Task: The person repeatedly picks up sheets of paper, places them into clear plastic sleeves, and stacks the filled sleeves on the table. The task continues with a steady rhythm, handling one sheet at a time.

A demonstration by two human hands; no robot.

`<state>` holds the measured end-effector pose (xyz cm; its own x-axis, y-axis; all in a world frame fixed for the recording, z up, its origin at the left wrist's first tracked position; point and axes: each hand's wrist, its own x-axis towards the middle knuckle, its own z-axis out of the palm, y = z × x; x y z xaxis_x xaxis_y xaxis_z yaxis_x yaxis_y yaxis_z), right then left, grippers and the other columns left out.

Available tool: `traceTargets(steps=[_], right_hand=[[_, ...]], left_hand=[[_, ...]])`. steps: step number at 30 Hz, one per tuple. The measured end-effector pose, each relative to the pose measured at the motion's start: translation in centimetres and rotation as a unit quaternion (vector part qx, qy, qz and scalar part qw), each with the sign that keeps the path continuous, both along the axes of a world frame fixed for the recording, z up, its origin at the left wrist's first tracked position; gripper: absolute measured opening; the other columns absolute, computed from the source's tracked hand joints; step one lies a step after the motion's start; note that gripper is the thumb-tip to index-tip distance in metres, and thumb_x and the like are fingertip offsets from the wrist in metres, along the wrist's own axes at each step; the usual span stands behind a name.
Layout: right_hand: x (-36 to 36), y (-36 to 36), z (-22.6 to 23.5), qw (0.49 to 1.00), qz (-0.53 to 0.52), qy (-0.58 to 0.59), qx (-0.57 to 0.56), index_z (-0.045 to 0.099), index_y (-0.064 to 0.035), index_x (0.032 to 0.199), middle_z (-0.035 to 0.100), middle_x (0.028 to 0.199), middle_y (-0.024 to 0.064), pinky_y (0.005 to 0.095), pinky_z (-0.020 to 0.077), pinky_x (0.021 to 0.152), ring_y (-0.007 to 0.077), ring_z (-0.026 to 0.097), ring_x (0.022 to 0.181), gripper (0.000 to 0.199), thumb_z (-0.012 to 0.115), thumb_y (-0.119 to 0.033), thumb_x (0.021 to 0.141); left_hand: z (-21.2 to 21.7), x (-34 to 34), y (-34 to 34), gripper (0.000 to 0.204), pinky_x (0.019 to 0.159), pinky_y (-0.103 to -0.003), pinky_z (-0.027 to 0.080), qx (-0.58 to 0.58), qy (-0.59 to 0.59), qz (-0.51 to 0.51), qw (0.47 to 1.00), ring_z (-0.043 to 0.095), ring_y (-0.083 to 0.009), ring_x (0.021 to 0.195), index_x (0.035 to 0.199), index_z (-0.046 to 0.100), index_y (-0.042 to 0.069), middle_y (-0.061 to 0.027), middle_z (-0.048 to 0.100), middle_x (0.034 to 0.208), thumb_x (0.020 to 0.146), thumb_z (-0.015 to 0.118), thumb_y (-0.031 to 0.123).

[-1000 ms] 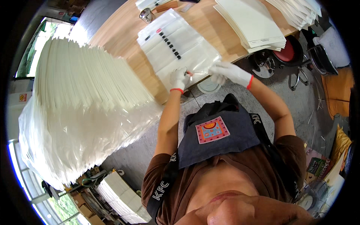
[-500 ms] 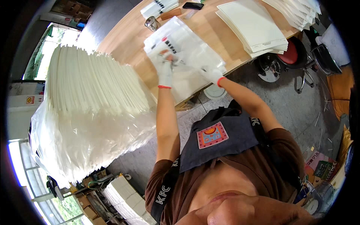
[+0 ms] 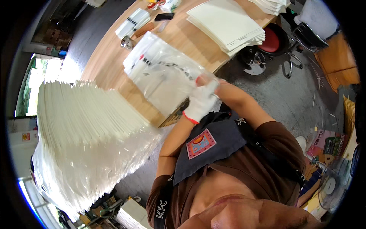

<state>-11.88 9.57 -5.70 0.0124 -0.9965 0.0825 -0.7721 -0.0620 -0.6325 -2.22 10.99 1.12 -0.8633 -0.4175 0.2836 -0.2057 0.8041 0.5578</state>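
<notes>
The person's left hand [image 3: 201, 102], in a white glove with a red cuff, is closed on the near edge of a clear plastic bag [image 3: 167, 78], fingers folded over the film. The right hand [image 3: 207, 79] sits just beyond it and touching it, mostly hidden behind the left glove and the bag's corner; only a bit of red cuff and glove shows, so I cannot tell how firmly it is closed, though it is pressed to the same corner. The bag spreads away from the grip over the wooden table [image 3: 110, 57], lifted and crumpled, with a white sheet inside and a dark row of print along its upper part (too small to make out). A small red spot shows at its far left corner.

Beyond the grip and to its right lies a neat stack of cream sheets [image 3: 228, 24]. Farther off past the bag sit a black phone [image 3: 164, 16] and a bundle of white strips with black marks [image 3: 133, 22]. To the left of the grip, well apart, rises a tall fanned pile of white bags [image 3: 84, 129]. Just below the hands, a square patch in pink, orange and blue [image 3: 201, 143] sits on the dark apron. A red stool [image 3: 271, 40] stands to the right beyond the table edge.
</notes>
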Motion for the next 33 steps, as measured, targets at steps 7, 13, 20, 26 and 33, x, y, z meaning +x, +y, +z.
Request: traceTargets(steps=[7, 13, 20, 26, 33], right_hand=[[-12.4, 2.9, -1.5, 0.965, -0.154, 0.176, -0.117, 0.063, -0.0140, 0.095, 0.062, 0.088, 0.0101, 0.0408, 0.0501, 0.072, 0.0290, 0.062, 0.084, 0.019, 0.050, -0.013, 0.080], [-20.9, 3.9, -3.2, 0.906, -0.174, 0.369, -0.116, 0.059, -0.0123, 0.099, 0.062, 0.095, 0.0061, 0.0381, 0.0525, 0.069, 0.0242, 0.062, 0.085, 0.020, 0.051, -0.018, 0.082], [-19.5, 3.9, 2.3, 0.890, -0.064, 0.395, -0.219, 0.062, -0.0119, 0.078, 0.063, 0.073, 0.0086, 0.0372, 0.0510, 0.059, 0.0250, 0.064, 0.068, 0.017, 0.054, -0.028, 0.078], [-9.7, 7.0, 4.8, 0.983, -0.007, 0.178, 0.033, 0.058, -0.0157, 0.102, 0.061, 0.082, 0.0099, 0.0430, 0.0428, 0.094, 0.0238, 0.063, 0.083, 0.029, 0.054, -0.038, 0.084], [-13.2, 8.3, -3.6, 0.787, -0.152, -0.597, -0.018, 0.050, 0.0010, 0.124, 0.054, 0.126, 0.0134, 0.0328, 0.0433, 0.094, 0.0226, 0.055, 0.112, 0.046, 0.060, -0.026, 0.088]], left_hand=[[-9.1, 3.3, -9.4, 0.020, 0.082, -0.032, 0.046, 0.143, 0.119, 0.184, 0.965, 0.060, -0.0217, 0.093, 0.108, 0.059, 0.004, -0.0133, 0.063, 0.103, 0.089, 0.053, 0.008], [-7.4, -1.1, -10.3, 0.021, 0.074, -0.026, 0.047, 0.329, 0.071, 0.152, 0.929, 0.057, -0.0105, 0.083, 0.111, 0.058, 0.003, -0.0081, 0.064, 0.099, 0.092, 0.052, 0.007], [-6.3, -8.1, -9.5, 0.037, 0.083, -0.028, 0.048, 0.409, -0.037, 0.014, 0.912, 0.056, -0.0138, 0.099, 0.121, 0.051, 0.003, -0.0068, 0.059, 0.113, 0.096, 0.048, 0.030], [-10.0, -6.9, -9.1, 0.028, 0.067, -0.032, 0.055, 0.530, 0.014, 0.214, 0.820, 0.065, -0.0227, 0.079, 0.110, 0.055, -0.007, -0.0150, 0.064, 0.094, 0.085, 0.052, 0.007], [-5.7, -3.1, -5.3, 0.064, 0.085, -0.041, 0.049, 0.241, -0.236, 0.093, 0.937, 0.061, -0.0326, 0.099, 0.137, 0.028, 0.004, -0.0235, 0.053, 0.118, 0.081, 0.054, 0.018]])
